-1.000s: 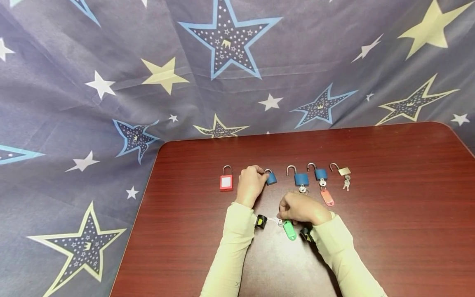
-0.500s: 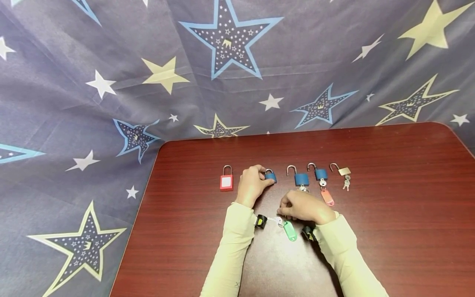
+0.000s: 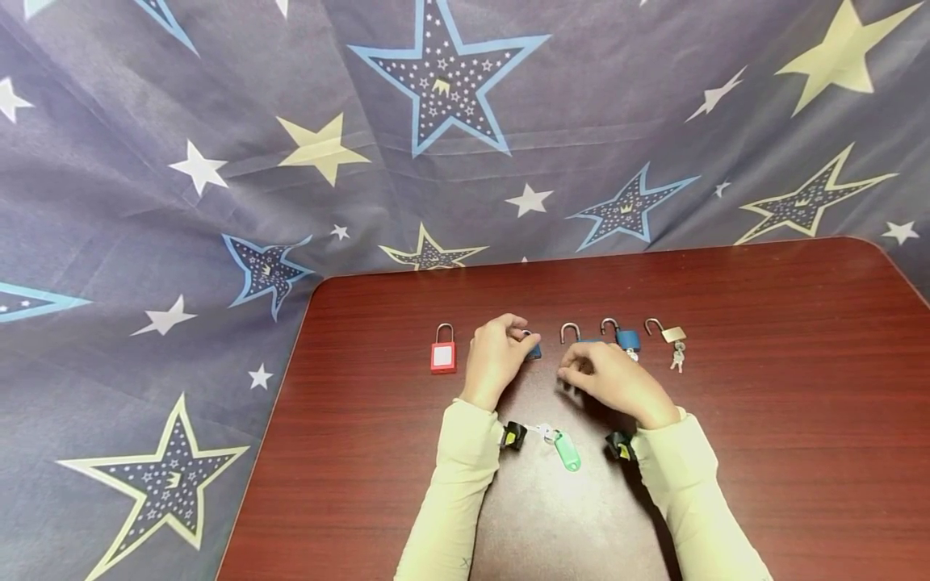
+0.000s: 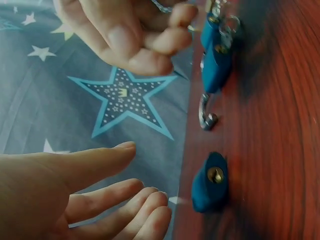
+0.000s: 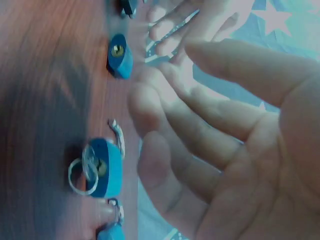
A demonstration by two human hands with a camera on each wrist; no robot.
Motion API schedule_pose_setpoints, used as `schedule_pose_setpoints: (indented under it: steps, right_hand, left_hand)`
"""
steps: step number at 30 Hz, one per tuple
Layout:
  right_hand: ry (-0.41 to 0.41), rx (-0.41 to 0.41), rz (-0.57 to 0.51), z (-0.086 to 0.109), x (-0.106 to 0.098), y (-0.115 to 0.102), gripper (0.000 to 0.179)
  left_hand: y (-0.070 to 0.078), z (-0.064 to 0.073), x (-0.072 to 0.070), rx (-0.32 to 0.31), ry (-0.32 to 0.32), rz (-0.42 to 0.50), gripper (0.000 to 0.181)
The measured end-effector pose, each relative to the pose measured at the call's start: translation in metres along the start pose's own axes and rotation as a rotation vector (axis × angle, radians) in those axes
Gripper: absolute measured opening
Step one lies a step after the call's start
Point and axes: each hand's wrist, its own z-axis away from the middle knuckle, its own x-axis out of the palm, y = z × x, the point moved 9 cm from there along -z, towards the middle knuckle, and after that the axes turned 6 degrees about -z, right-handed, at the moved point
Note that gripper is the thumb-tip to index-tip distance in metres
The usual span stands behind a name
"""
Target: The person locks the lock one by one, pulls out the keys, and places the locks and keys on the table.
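Note:
My left hand (image 3: pixel 497 359) is beside a small locked blue padlock (image 3: pixel 535 349), partly covering it in the head view. The left wrist view shows its fingers relaxed and holding nothing, with the padlock (image 4: pixel 210 187) standing apart from them, its brass keyhole visible. To the right hovers my right hand (image 3: pixel 613 375), fingers loosely bent and nothing in them. It hides most of an unlocked blue padlock (image 3: pixel 590 340) in the head view; the right wrist view shows that padlock (image 5: pixel 110 170) with a key and ring (image 5: pixel 82 176) in it. Keys (image 3: pixel 541 432) with a green tag (image 3: pixel 567 452) lie near my wrists.
A red padlock (image 3: pixel 443 357) with a white label lies at the left. On the right are another unlocked blue padlock (image 3: pixel 628 340) and an unlocked brass padlock (image 3: pixel 674 334) with keys (image 3: pixel 678 357). A starry cloth (image 3: pixel 436 202) hangs behind the table (image 3: pixel 763 452).
My right hand has moved up and right, away from the green-tagged keys, and now covers the middle blue padlock and the orange tag. The small blue padlock turned slightly more upright beside my left hand.

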Motion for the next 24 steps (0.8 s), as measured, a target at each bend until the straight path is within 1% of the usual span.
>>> schedule_pose_setpoints:
  steps: [3, 7, 11, 17, 20, 24]
  right_hand:
    - [0.078, 0.009, -0.001, 0.002, -0.013, 0.004, 0.011]
    - [0.173, 0.048, -0.009, 0.005, -0.029, 0.012, 0.017]
    - [0.236, 0.083, -0.012, 0.008, -0.040, 0.020, 0.025]
    - [0.259, 0.141, -0.018, 0.010, -0.045, 0.032, 0.033]
    - [0.263, 0.163, -0.022, 0.010, -0.046, 0.037, 0.035]
    - [0.257, 0.188, -0.028, 0.010, -0.045, 0.042, 0.036]
  left_hand:
    - [0.006, 0.000, 0.000, 0.025, 0.008, 0.036, 0.027]
    - [0.013, 0.001, 0.001, 0.050, 0.021, 0.059, 0.025]
    - [0.019, 0.002, 0.005, 0.058, 0.022, 0.093, 0.025]
    - [0.027, 0.003, 0.016, 0.047, 0.002, 0.169, 0.022]
    - [0.030, 0.005, 0.023, 0.038, -0.013, 0.177, 0.023]
    - [0.036, 0.007, 0.033, 0.055, -0.042, 0.153, 0.023]
